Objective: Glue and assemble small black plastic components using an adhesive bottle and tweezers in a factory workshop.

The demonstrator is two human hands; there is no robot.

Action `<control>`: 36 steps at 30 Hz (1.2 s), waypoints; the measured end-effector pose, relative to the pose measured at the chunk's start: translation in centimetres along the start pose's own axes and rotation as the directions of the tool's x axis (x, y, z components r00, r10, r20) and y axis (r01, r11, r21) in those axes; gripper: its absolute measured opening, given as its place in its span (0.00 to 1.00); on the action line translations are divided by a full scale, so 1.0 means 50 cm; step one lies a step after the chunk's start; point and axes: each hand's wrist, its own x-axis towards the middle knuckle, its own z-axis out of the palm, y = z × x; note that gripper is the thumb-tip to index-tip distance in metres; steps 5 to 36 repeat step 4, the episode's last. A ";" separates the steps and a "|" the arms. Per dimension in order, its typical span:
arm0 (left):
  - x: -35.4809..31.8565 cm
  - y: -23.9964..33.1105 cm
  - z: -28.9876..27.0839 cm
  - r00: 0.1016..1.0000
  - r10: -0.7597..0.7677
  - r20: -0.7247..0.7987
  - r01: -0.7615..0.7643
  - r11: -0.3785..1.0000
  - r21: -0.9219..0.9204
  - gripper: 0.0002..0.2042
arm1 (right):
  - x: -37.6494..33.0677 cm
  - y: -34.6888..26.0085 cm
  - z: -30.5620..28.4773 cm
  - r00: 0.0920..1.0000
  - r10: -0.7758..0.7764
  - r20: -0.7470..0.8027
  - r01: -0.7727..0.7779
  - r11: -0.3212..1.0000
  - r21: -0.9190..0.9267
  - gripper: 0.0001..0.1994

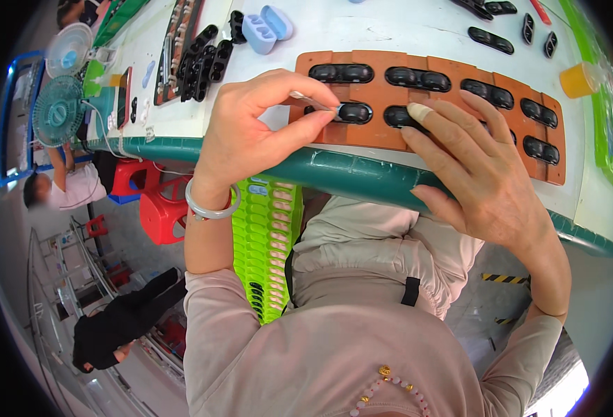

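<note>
An orange-brown holder board [378,136] lies near the table's front edge, with glossy black oval earbud-case-like shells [417,78] set in it in two rows. My left hand [257,125] is closed in a pinch on a thin pale stick-like piece [306,99]. Its tip meets the end of a front-row black shell [355,112], where a light-blue edge shows. Fingers spread, my right hand [477,163] lies over the front row. A pale cover wraps one fingertip, which rests at another black shell [397,117]. The fingers partly hide the shells beneath.
A light-blue open case [267,29] stands behind the board, beside a heap of black shells [205,66]. Loose black shells [490,40] lie at the back right, near a yellow cup [579,80]. Below the padded green table edge [362,177] are green trays [264,243] and red stools [164,212].
</note>
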 end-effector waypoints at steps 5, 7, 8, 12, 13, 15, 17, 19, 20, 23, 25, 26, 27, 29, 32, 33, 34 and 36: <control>0.007 -0.004 0.014 0.997 0.071 -0.011 -0.071 0.997 0.038 0.08 | 0.017 -0.010 0.005 0.999 -0.043 0.004 0.043 0.999 0.000 0.29; 0.007 -0.004 0.014 0.997 0.071 -0.011 -0.071 0.997 0.038 0.08 | 0.017 -0.010 0.005 0.999 -0.043 0.004 0.043 0.999 0.000 0.29; 0.007 -0.004 0.014 0.997 0.071 -0.011 -0.071 0.997 0.038 0.08 | 0.017 -0.010 0.005 0.999 -0.043 0.004 0.043 0.999 0.000 0.29; 0.007 -0.004 0.014 0.997 0.071 -0.011 -0.071 0.997 0.038 0.08 | 0.017 -0.010 0.005 0.999 -0.043 0.004 0.043 0.999 0.000 0.29; 0.007 -0.004 0.014 0.997 0.071 -0.011 -0.071 0.997 0.038 0.08 | 0.017 -0.010 0.005 0.999 -0.043 0.004 0.043 0.999 0.000 0.29; 0.007 -0.004 0.014 0.997 0.071 -0.011 -0.071 0.997 0.038 0.08 | 0.017 -0.010 0.005 0.999 -0.043 0.004 0.043 0.999 0.000 0.29; 0.007 -0.004 0.014 0.997 0.071 -0.011 -0.071 0.997 0.038 0.08 | 0.017 -0.010 0.005 0.999 -0.043 0.004 0.043 0.999 0.000 0.29; 0.007 -0.004 0.014 0.997 0.071 -0.011 -0.071 0.997 0.038 0.08 | 0.017 -0.010 0.005 0.999 -0.043 0.004 0.043 0.999 0.000 0.29; 0.007 -0.004 0.014 0.997 0.071 -0.011 -0.071 0.997 0.038 0.08 | 0.017 -0.010 0.005 0.999 -0.043 0.004 0.043 0.999 0.000 0.29; 0.007 -0.004 0.014 0.997 0.071 -0.011 -0.071 0.997 0.038 0.08 | 0.017 -0.010 0.005 0.999 -0.043 0.004 0.043 0.999 0.000 0.29; 0.007 -0.004 0.014 0.997 0.071 -0.011 -0.071 0.997 0.038 0.08 | 0.017 -0.010 0.005 0.999 -0.043 0.004 0.043 0.999 0.000 0.29; 0.007 -0.004 0.014 0.997 0.071 -0.011 -0.071 0.997 0.038 0.08 | 0.017 -0.010 0.005 0.999 -0.043 0.004 0.043 0.999 0.000 0.29; 0.007 -0.004 0.014 0.997 0.071 -0.011 -0.071 0.997 0.038 0.08 | 0.017 -0.010 0.005 0.999 -0.043 0.004 0.043 0.999 0.000 0.29; 0.007 -0.004 0.014 0.997 0.071 -0.011 -0.071 0.997 0.038 0.08 | 0.017 -0.010 0.005 0.999 -0.043 0.004 0.043 0.999 0.000 0.29; 0.007 -0.004 0.014 0.997 0.071 -0.011 -0.071 0.997 0.038 0.08 | 0.017 -0.010 0.005 0.999 -0.043 0.004 0.043 0.999 0.000 0.29; 0.007 -0.004 0.014 0.997 0.071 -0.011 -0.071 0.997 0.038 0.08 | 0.017 -0.010 0.005 0.999 -0.043 0.004 0.043 0.999 0.000 0.29; 0.007 -0.004 0.014 0.997 0.071 -0.011 -0.071 0.997 0.038 0.08 | 0.017 -0.010 0.005 0.999 -0.043 0.004 0.043 0.999 0.000 0.29; 0.007 -0.004 0.014 0.997 0.071 -0.011 -0.071 0.997 0.038 0.08 | 0.017 -0.010 0.005 0.999 -0.043 0.004 0.043 0.999 0.000 0.29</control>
